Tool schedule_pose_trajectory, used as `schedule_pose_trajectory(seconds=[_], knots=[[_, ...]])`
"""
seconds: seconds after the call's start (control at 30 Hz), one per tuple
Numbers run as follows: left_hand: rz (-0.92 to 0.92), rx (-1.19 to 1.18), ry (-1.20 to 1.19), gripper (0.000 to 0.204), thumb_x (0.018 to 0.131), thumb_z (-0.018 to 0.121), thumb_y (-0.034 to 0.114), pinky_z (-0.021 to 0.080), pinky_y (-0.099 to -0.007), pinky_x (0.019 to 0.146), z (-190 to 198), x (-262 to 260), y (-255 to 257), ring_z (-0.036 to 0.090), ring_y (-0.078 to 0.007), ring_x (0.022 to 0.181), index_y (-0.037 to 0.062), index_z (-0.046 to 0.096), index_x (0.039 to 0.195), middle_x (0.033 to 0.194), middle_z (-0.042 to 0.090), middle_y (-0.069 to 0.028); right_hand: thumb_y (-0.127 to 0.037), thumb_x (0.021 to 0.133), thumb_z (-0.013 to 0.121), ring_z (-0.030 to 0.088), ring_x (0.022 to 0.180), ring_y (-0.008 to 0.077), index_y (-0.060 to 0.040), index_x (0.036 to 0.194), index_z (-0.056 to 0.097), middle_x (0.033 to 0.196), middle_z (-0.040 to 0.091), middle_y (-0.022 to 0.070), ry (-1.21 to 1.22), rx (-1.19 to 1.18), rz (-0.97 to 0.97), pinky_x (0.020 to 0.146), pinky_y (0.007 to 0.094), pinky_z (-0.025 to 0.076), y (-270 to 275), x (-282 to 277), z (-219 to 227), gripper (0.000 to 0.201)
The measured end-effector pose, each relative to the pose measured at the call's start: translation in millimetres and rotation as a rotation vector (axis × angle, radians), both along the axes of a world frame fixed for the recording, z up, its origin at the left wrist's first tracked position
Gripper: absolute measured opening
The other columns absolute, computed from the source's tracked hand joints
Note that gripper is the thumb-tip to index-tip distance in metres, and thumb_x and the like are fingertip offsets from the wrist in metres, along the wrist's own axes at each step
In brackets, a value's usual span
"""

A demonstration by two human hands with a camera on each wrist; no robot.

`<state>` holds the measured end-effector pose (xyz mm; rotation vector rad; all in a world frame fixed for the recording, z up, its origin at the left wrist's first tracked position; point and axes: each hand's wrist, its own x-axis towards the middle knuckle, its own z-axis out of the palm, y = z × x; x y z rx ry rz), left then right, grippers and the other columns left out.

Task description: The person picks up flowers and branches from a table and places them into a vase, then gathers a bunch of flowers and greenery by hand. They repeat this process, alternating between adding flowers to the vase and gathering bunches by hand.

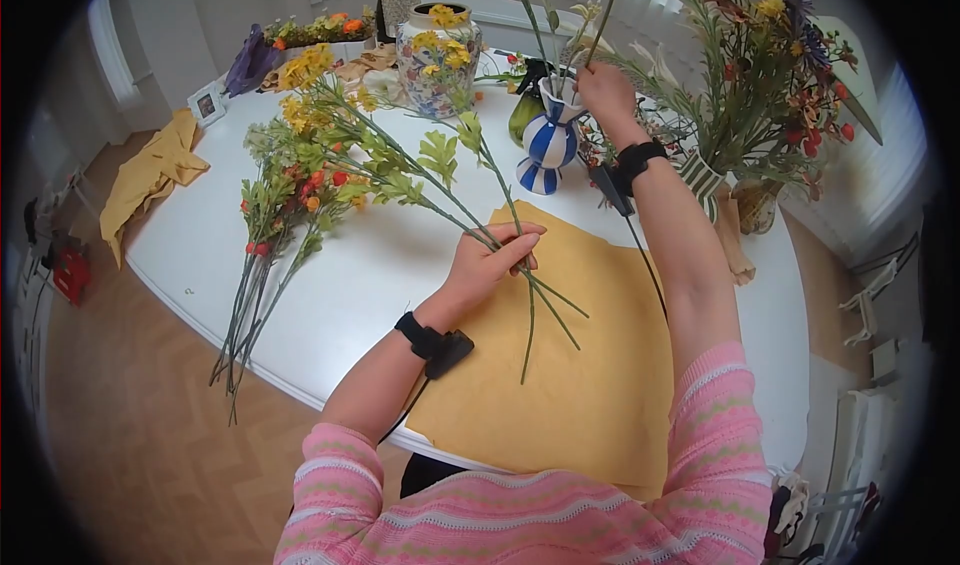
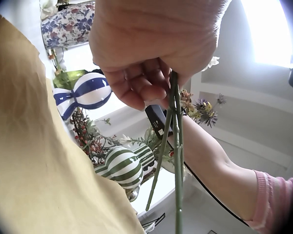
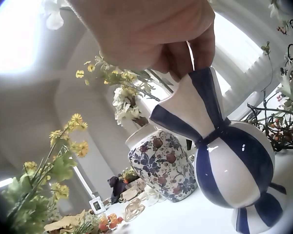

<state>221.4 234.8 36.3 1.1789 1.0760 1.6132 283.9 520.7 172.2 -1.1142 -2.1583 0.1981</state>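
My left hand (image 1: 490, 263) grips a few artificial yellow flowers (image 1: 305, 70) by their green stems (image 1: 533, 315). The blossoms lean up and left, and the stem ends cross below the fist. At the mouth of a blue-and-white striped vase (image 1: 551, 143), my right hand (image 1: 608, 97) pinches a flower stem (image 1: 604, 15) that rises out of the top of the head view. In the right wrist view, its fingers (image 3: 202, 51) are right at the vase's flared rim. Other stems (image 1: 535, 10) stand in this vase. The lower end of the pinched stem is hidden.
Yellow paper (image 1: 560, 365) covers the near part of the white table (image 1: 190, 255). A loose bunch of red-berried stems (image 1: 265, 235) lies at left. Behind stands a floral ceramic jar (image 1: 435, 85). A green-striped vase (image 1: 705, 180) with a tall bouquet is at right.
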Motion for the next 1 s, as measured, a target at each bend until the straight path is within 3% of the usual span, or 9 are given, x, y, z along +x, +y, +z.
schedule_pose_trajectory(seconds=[0.1, 0.23, 0.3, 0.43, 0.53, 0.6, 0.7, 0.8, 1.0], knots=[[-0.015, -0.006, 0.019, 0.028, 0.096, 0.058, 0.021, 0.045, -0.0213, 0.060, -1.6, -1.0, 1.3, 0.062, -0.0074, 0.073, -0.0014, 0.066, 0.112, 0.079, 0.064, -0.0004, -0.029, 0.084, 0.054, 0.064, 0.101, 0.0428, -0.0036, 0.100, 0.072, 0.107, 0.068, 0.0221, -0.072, -0.144, -0.082, 0.086, 0.0481, 0.050, 4.3, -8.4, -5.7, 0.035], [-0.019, -0.013, 0.022, 0.029, 0.096, 0.059, 0.021, 0.045, -0.0213, 0.061, -0.6, -0.3, 0.4, 0.062, -0.0073, 0.073, -0.0017, 0.066, 0.112, 0.079, 0.064, -0.0002, -0.026, 0.082, 0.054, 0.061, 0.106, 0.0427, -0.0031, 0.102, 0.072, 0.109, 0.068, 0.0218, -0.195, -0.153, -0.178, 0.088, 0.0468, 0.049, -0.9, -17.1, 1.1, 0.035], [-0.018, -0.013, 0.015, 0.029, 0.096, 0.059, 0.021, 0.045, -0.0213, 0.061, -0.3, -0.2, 0.2, 0.062, -0.0073, 0.072, -0.0018, 0.066, 0.112, 0.080, 0.064, -0.0002, -0.022, 0.081, 0.055, 0.056, 0.112, 0.0423, -0.0028, 0.102, 0.072, 0.113, 0.067, 0.0208, -0.465, -0.100, -0.103, 0.093, 0.0456, 0.047, -3.7, -16.6, 9.4, 0.034], [-0.022, -0.017, 0.024, 0.029, 0.096, 0.059, 0.021, 0.045, -0.0211, 0.060, -1.3, -0.5, 0.6, 0.062, -0.0069, 0.072, -0.0015, 0.066, 0.112, 0.080, 0.064, -0.0004, -0.031, 0.082, 0.057, 0.061, 0.105, 0.0417, 0.0001, 0.089, 0.073, 0.104, 0.068, 0.0217, -0.468, 0.049, -0.109, 0.093, 0.0470, 0.046, 6.7, -21.9, -1.4, 0.036], [-0.021, -0.022, 0.027, 0.029, 0.096, 0.059, 0.021, 0.045, -0.0210, 0.060, -2.0, 0.8, -0.2, 0.061, -0.0067, 0.072, -0.0014, 0.066, 0.112, 0.079, 0.065, -0.0009, -0.033, 0.085, 0.057, 0.058, 0.110, 0.0416, 0.0030, 0.098, 0.070, 0.108, 0.068, 0.0207, -0.300, -0.001, -0.155, 0.093, 0.0485, 0.046, -9.8, -19.5, -2.7, 0.041], [-0.017, -0.017, 0.023, 0.029, 0.096, 0.059, 0.021, 0.045, -0.0210, 0.060, -1.0, 1.8, -0.7, 0.061, -0.0066, 0.072, -0.0014, 0.067, 0.112, 0.079, 0.065, -0.0012, -0.039, 0.087, 0.057, 0.060, 0.107, 0.0433, 0.0029, 0.108, 0.064, 0.108, 0.068, 0.0213, -0.151, 0.027, -0.169, 0.091, 0.0488, 0.047, -15.5, -18.3, -1.5, 0.047], [-0.009, -0.035, 0.028, 0.027, 0.096, 0.059, 0.018, 0.045, -0.0221, 0.063, 2.1, 2.7, -2.5, 0.058, -0.0069, 0.070, -0.0019, 0.066, 0.111, 0.077, 0.065, -0.0023, -0.041, 0.090, 0.055, 0.062, 0.100, 0.0448, 0.0011, 0.110, 0.060, 0.101, 0.068, 0.0245, 0.005, 0.048, -0.191, 0.088, 0.0498, 0.048, -31.7, -17.1, 7.9, 0.047], [-0.027, -0.049, 0.030, 0.027, 0.096, 0.058, 0.018, 0.045, -0.0220, 0.063, 2.0, 2.1, -3.2, 0.059, -0.0070, 0.071, -0.0021, 0.066, 0.112, 0.077, 0.065, -0.0021, -0.029, 0.092, 0.053, 0.066, 0.087, 0.0432, 0.0016, 0.098, 0.063, 0.089, 0.068, 0.0251, -0.011, 0.183, -0.104, 0.086, 0.0494, 0.048, -38.1, -17.9, 6.9, 0.033], [-0.029, -0.041, 0.045, 0.026, 0.096, 0.057, 0.017, 0.045, -0.0215, 0.063, 1.8, 2.5, -4.8, 0.059, -0.0067, 0.072, -0.0019, 0.066, 0.112, 0.079, 0.065, -0.0015, -0.022, 0.089, 0.053, 0.067, 0.086, 0.0410, -0.0003, 0.095, 0.064, 0.086, 0.069, 0.0235, -0.216, 0.251, -0.001, 0.079, 0.0486, 0.051, -26.7, -23.8, 1.6, 0.025]])
